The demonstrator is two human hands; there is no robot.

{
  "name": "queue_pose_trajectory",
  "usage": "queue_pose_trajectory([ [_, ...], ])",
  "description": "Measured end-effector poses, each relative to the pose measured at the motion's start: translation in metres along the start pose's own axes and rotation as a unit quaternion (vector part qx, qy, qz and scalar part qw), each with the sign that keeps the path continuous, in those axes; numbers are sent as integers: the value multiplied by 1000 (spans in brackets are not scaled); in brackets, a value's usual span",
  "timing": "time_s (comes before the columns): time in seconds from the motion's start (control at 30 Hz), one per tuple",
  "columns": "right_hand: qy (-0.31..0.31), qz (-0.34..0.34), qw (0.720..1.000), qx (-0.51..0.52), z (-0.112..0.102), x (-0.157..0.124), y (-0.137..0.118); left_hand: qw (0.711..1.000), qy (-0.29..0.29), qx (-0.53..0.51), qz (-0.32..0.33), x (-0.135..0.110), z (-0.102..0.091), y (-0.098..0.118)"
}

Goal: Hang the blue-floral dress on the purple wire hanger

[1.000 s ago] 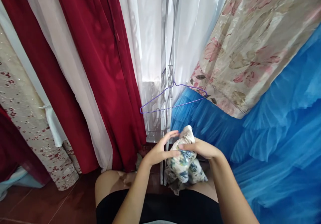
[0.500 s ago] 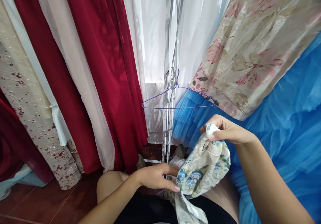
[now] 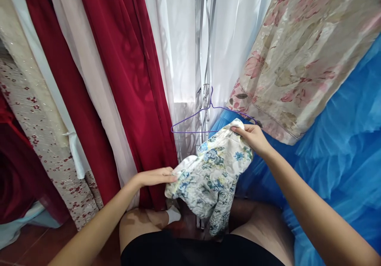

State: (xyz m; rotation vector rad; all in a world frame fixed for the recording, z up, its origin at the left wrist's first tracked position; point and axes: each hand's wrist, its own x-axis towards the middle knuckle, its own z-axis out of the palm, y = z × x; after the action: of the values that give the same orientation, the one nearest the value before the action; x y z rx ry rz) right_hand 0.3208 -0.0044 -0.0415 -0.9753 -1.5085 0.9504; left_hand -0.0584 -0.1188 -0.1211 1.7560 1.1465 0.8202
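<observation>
Near: lap in black clothing, bare thighs to left and right, white sock by the left thigh, red-brown tile floor at near left.

Just past the lap: floral garment, white with blue, green and yellow print, off the floor between both hands. Main change: half a second ago it was bunched low at near right; now it's up, farther out and pulled open, so the print and much of the outline read. Lower part drapes in loose folds between the thighs. Judgement: handling has moved from untangling to spreading, though the cloth isn't flat yet.

Left hand has swung out left and up from the lap; arm long from near left, palm down, fingers nearly straight, seemingly pinching the garment's left edge; full finger contact can't be told. Right hand sits higher and farther, wrist bent inward, thumb and fingers closed on the top right corner. Garment slants up to the right between them.

Beyond: purple hanger hanging bare, garment covering part of its bottom bar from this view; touching or not, can't tell.

Far: grey-white ribbons and white cloth centre, red cloth left, pink-flowered cloth and blue ruffled fabric right.
</observation>
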Motion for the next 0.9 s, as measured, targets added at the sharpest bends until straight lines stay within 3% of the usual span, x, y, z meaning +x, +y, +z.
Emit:
queue_pose_trajectory([
  [0.07,-10,-18,999,-28,3,14,19,989,-60,133,12,16,-26,0],
  [0.1,-13,-32,999,-42,6,20,27,981,-47,187,24,25,-37,-1],
  [0.2,-12,-74,992,-102,15,33,46,966,82,240,46,48,-60,-5],
  [0.27,-12,-82,985,-151,22,38,55,957,134,253,46,61,-74,-4],
  [0.47,10,-87,977,-193,33,30,67,907,201,368,41,89,-103,27],
  [0.6,-5,-79,978,-195,39,15,64,887,255,371,102,107,-88,56],
  [0.7,-47,-78,982,-164,46,0,56,890,244,341,180,121,-61,81],
  [0.77,-73,-89,982,-153,46,-10,50,886,242,344,197,129,-45,96],
  [0.83,-38,-122,979,-158,39,-22,44,877,266,358,177,132,-34,105],
  [0.9,62,-152,975,-151,24,-30,40,863,301,374,160,130,-29,106],
])
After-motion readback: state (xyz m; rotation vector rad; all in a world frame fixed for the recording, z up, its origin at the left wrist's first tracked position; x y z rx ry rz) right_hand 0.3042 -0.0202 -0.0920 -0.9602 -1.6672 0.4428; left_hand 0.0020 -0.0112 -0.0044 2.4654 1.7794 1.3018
